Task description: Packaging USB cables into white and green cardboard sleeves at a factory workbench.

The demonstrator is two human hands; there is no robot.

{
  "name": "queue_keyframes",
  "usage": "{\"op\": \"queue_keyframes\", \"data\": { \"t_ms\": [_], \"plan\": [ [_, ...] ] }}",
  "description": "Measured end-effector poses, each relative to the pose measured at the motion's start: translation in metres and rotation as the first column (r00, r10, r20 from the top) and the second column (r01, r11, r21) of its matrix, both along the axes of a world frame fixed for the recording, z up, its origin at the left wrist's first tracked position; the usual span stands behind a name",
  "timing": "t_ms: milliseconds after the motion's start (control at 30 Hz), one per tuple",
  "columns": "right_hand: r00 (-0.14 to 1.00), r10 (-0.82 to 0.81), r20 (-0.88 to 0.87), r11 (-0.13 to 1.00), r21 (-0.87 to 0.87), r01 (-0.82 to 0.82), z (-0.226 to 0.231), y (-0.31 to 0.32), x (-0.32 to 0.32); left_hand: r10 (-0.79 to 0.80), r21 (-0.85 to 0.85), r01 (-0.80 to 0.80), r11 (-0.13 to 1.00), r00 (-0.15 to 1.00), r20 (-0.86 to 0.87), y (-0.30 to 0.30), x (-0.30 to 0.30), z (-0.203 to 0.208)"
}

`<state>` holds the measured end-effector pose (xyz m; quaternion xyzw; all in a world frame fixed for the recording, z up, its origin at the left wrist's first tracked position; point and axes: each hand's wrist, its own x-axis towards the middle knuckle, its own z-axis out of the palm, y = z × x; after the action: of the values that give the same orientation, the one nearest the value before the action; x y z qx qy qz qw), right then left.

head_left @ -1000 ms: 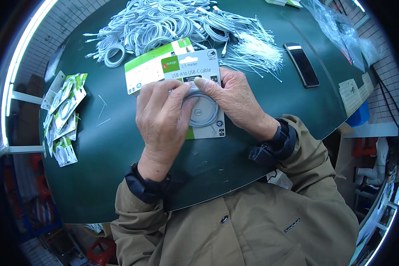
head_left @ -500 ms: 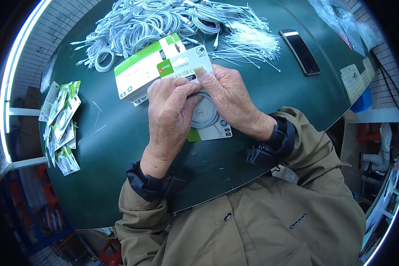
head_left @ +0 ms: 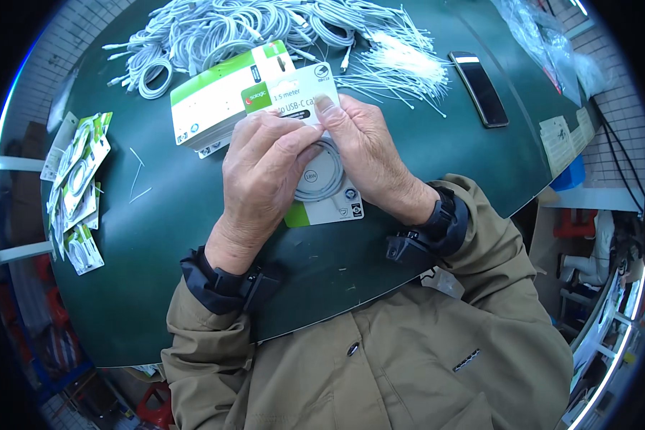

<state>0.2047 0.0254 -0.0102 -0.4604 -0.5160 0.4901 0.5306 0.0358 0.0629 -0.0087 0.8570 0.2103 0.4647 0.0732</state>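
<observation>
Both my hands meet over a white and green packaging card (head_left: 340,208) with a coiled white cable (head_left: 331,188) lying against its front. My right hand (head_left: 371,147) grips the card, its thumb pressed on the front near the upper right. Pinched fingers of my left hand (head_left: 261,172) come together at the top of the coil, beside the right thumb. What lies between those left fingertips is hidden. Behind the hands rests a stack of similar blank cards (head_left: 211,93), partly covered by the held one.
A large heap of coiled white cables (head_left: 229,32) covers the far side of the green table (head_left: 186,301). White cable ties (head_left: 401,68) fan out beside it, near a smartphone (head_left: 480,89). Carded cables (head_left: 79,175) pile up at left, near loose cable ties (head_left: 137,175). Plastic bags (head_left: 545,50) lie far right.
The whole view has shifted slightly, so the table and hands appear farther left. My hands keep hold at the card, with the left fingers still pinched over the coil's top.
</observation>
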Motion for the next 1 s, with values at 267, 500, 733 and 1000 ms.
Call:
{"op": "queue_keyframes", "data": {
  "t_ms": [267,500,733,1000],
  "plan": [
    [0.992,0.073,-0.099,0.997,-0.032,-0.077,0.006,-0.005,-0.002,-0.105,-0.004,0.105,0.994,0.994,-0.010,-0.005,0.001,0.005],
    [0.995,0.102,-0.016,0.995,-0.004,-0.102,0.001,-0.005,-0.003,-0.170,-0.037,0.167,0.985,0.980,-0.106,-0.003,-0.005,0.010],
    [0.993,0.071,-0.097,0.997,-0.013,-0.072,0.000,0.003,0.003,0.056,-0.103,-0.048,0.993,0.996,0.072,-0.005,-0.009,0.006],
    [0.927,-0.033,-0.374,0.995,0.074,0.066,0.015,0.000,-0.002,0.398,-0.744,0.113,0.658,0.787,0.472,-0.045,-0.012,0.014]
  ]
}}
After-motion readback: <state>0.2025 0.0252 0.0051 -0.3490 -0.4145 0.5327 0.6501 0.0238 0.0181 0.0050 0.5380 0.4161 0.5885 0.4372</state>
